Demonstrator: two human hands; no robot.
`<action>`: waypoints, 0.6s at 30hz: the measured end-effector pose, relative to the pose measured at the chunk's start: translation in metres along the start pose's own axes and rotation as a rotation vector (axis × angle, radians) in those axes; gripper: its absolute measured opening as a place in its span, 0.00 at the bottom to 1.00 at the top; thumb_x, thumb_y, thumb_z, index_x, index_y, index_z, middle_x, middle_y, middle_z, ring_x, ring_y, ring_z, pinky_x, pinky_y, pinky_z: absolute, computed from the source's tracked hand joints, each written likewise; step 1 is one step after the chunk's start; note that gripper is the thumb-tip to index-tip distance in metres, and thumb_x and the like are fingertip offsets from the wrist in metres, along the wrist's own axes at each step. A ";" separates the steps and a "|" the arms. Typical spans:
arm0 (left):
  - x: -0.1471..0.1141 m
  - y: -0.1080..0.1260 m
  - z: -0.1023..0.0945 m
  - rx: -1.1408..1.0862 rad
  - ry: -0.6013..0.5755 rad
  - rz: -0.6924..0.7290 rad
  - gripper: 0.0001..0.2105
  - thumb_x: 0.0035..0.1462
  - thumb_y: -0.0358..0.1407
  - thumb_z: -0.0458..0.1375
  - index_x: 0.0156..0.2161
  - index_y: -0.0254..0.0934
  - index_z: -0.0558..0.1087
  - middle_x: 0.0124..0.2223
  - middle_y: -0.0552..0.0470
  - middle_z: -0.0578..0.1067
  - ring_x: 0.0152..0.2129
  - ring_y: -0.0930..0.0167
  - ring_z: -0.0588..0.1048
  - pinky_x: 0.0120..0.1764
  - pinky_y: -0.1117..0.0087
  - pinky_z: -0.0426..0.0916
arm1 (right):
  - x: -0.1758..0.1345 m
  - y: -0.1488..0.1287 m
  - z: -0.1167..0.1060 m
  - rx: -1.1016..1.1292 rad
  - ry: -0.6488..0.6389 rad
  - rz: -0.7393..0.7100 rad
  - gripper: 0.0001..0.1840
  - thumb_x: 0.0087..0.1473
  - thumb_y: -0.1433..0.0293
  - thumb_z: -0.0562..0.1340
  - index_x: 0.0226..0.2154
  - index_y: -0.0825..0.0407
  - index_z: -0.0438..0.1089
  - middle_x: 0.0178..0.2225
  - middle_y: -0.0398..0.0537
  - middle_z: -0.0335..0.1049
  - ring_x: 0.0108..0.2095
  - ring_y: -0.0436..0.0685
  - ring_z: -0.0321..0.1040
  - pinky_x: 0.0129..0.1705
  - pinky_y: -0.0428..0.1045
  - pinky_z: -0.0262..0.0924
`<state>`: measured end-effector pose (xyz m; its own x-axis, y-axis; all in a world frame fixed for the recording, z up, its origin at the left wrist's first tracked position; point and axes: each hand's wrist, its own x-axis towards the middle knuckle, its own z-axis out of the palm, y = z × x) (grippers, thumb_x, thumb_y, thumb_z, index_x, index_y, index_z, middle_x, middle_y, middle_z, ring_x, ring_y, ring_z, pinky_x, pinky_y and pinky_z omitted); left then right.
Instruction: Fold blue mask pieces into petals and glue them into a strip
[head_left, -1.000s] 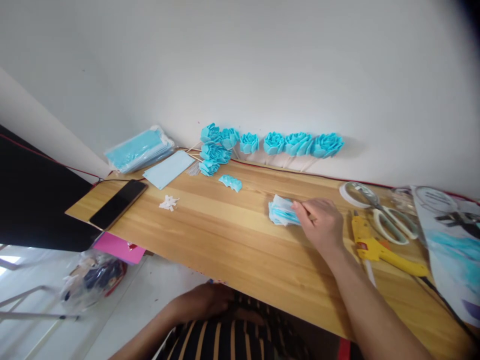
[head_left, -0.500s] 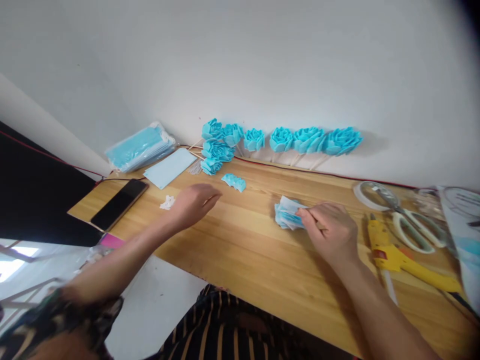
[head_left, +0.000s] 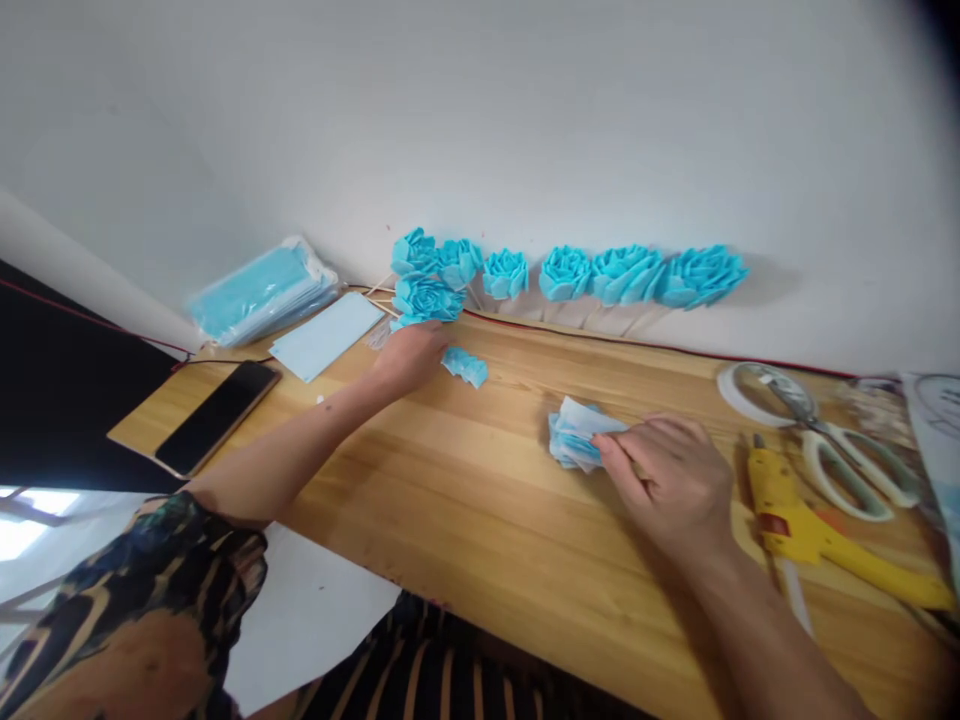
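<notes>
My right hand (head_left: pixel 671 480) pinches the edge of a small stack of cut blue and white fabric pieces (head_left: pixel 574 430), which rests low over the wooden table. My left hand (head_left: pixel 412 358) reaches over the far part of the table, in front of a cluster of blue fabric flowers (head_left: pixel 427 297) on thin sticks. It covers part of the lowest flower; its fingertips are hidden, and I cannot tell if they hold anything. Just right of it lies a short scalloped strip of blue fabric (head_left: pixel 466 367).
More blue flowers (head_left: pixel 627 274) lean along the wall. On the left are a pack of face masks (head_left: pixel 262 290), a flat pale blue sheet (head_left: pixel 328 335) and a phone (head_left: pixel 217 417). A yellow glue gun (head_left: pixel 787 510), scissors (head_left: pixel 851 460) and a white tape roll (head_left: pixel 735 400) lie right.
My left hand has moved away from me, from over the table to the flower cluster. My right hand keeps its pinch on the stack. The view has shifted slightly.
</notes>
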<state>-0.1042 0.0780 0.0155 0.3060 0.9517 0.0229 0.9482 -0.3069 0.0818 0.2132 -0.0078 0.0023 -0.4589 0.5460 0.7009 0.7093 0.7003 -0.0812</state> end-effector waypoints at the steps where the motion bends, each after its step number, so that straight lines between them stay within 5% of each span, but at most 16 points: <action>1: -0.001 0.000 0.000 0.022 -0.008 -0.012 0.15 0.66 0.31 0.47 0.44 0.34 0.77 0.46 0.40 0.78 0.42 0.62 0.76 0.42 0.66 0.67 | 0.000 0.000 0.000 0.000 -0.002 0.004 0.18 0.61 0.73 0.63 0.20 0.50 0.63 0.19 0.42 0.68 0.24 0.53 0.65 0.40 0.53 0.63; 4: -0.005 0.000 0.002 0.006 -0.024 -0.031 0.14 0.65 0.34 0.50 0.44 0.35 0.79 0.46 0.42 0.79 0.42 0.61 0.77 0.41 0.66 0.68 | 0.000 -0.001 0.000 0.000 -0.014 0.008 0.19 0.61 0.73 0.63 0.19 0.50 0.63 0.18 0.42 0.67 0.23 0.53 0.66 0.41 0.54 0.64; 11: -0.020 -0.021 -0.008 -0.478 0.132 -0.072 0.20 0.64 0.38 0.50 0.57 0.36 0.76 0.49 0.47 0.82 0.43 0.65 0.79 0.48 0.66 0.71 | -0.002 0.002 0.001 0.008 -0.074 0.028 0.19 0.62 0.73 0.62 0.20 0.49 0.64 0.19 0.43 0.68 0.23 0.54 0.67 0.41 0.55 0.63; 14: -0.037 -0.039 -0.015 -0.507 0.034 -0.094 0.22 0.65 0.42 0.48 0.55 0.35 0.77 0.50 0.46 0.82 0.45 0.63 0.80 0.51 0.64 0.72 | -0.003 0.004 0.000 0.018 -0.090 0.049 0.19 0.62 0.73 0.62 0.21 0.49 0.64 0.18 0.43 0.68 0.23 0.54 0.67 0.41 0.56 0.62; 18: -0.060 -0.057 -0.006 -0.312 -0.082 0.004 0.27 0.68 0.44 0.43 0.64 0.31 0.68 0.65 0.42 0.70 0.62 0.61 0.69 0.65 0.59 0.61 | -0.004 0.005 0.000 0.031 -0.104 0.053 0.18 0.63 0.73 0.62 0.22 0.48 0.63 0.18 0.42 0.69 0.21 0.54 0.66 0.40 0.56 0.62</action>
<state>-0.1770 0.0381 0.0155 0.3274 0.9432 -0.0560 0.8794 -0.2825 0.3833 0.2186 -0.0068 -0.0012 -0.4754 0.6259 0.6183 0.7176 0.6824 -0.1389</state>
